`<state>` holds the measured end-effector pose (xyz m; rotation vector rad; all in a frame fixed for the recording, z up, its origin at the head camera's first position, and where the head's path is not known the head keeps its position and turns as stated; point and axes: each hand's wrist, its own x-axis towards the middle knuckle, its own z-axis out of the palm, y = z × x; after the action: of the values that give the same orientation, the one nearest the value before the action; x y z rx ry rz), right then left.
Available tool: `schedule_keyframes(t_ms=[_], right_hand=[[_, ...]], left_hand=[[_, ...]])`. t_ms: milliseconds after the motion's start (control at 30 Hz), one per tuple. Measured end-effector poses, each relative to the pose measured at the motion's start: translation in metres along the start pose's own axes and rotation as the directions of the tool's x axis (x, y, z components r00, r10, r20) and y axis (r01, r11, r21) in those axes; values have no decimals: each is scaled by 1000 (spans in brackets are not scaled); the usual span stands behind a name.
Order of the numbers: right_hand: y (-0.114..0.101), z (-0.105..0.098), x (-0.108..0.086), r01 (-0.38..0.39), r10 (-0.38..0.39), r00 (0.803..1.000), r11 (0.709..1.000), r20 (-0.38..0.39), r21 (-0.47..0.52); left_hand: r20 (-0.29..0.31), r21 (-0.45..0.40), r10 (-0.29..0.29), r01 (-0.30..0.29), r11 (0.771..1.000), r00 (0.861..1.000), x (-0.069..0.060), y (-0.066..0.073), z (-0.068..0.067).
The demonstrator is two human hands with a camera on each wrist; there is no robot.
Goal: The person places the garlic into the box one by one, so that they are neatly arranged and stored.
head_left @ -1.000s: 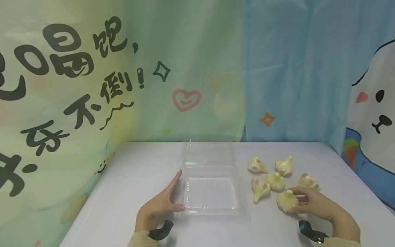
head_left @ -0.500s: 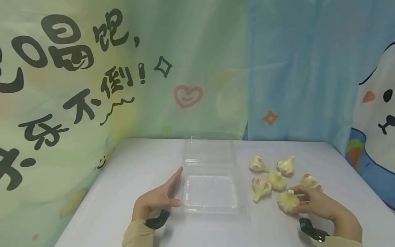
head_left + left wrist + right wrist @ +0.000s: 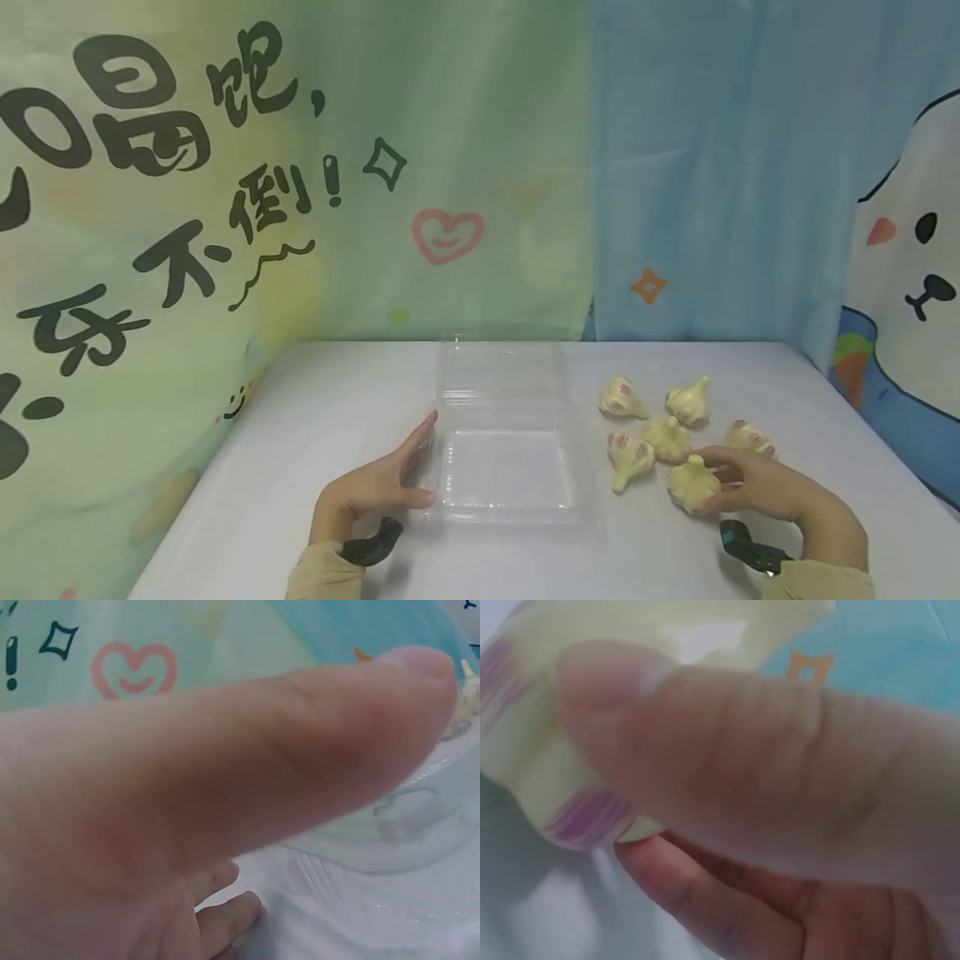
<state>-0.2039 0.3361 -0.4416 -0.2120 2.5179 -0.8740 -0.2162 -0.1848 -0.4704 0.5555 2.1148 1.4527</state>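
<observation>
A clear plastic clamshell box point(image 3: 506, 471) lies on the white table with its lid point(image 3: 502, 371) folded back. At its left side stands my left hand point(image 3: 378, 483), thumb and fingers spread and fairly straight; whether they touch the wall cannot be told. In the left wrist view my left thumb point(image 3: 315, 750) crosses in front of the box's clear wall point(image 3: 390, 847). To the right, my right hand point(image 3: 772, 487) pinches a garlic bulb point(image 3: 692, 486) between thumb and fingers. Close up, the right wrist view shows the thumb against this bulb point(image 3: 562, 765), which has purple streaks.
Several more garlic bulbs lie around the right hand: one point(image 3: 630, 458) close to the box, one point(image 3: 667, 439) beside it, two farther back point(image 3: 621, 398) and one point(image 3: 750, 437) behind the hand. A printed curtain point(image 3: 450, 167) hangs behind the table.
The head view has shifted slightly. My left thumb has drawn a little leftward from the box's corner. My right hand keeps its pinch on the garlic bulb and has barely moved.
</observation>
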Motion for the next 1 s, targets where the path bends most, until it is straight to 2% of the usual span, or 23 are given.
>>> schedule_keyframes(t_ms=[300, 400, 500, 733, 867, 1000], right_hand=[[-1, -1, 7, -67, 67, 998, 998, -1, -16], [3, -1, 8, -65, 65, 998, 998, 1, -18], [6, -3, 11, -26, 26, 1000, 1000, 17, -12], [2, -6, 11, -89, 90, 996, 994, 22, -56], [-2, -7, 12, -69, 71, 997, 996, 21, -62], [-3, -6, 13, -84, 85, 996, 995, 13, -62]], left_hand=[[-8, 57, 23, -23, 998, 1000, -1, -1, -1], [-4, 56, 20, -20, 998, 1000, 0, -2, 0], [-5, 53, 18, -18, 998, 1000, 1, -2, 0], [-9, 56, 13, -12, 998, 1000, 4, -1, 3], [-19, 56, 9, -8, 998, 1000, 3, -1, 3], [-16, 61, 3, -2, 998, 1000, 2, 1, 1]])
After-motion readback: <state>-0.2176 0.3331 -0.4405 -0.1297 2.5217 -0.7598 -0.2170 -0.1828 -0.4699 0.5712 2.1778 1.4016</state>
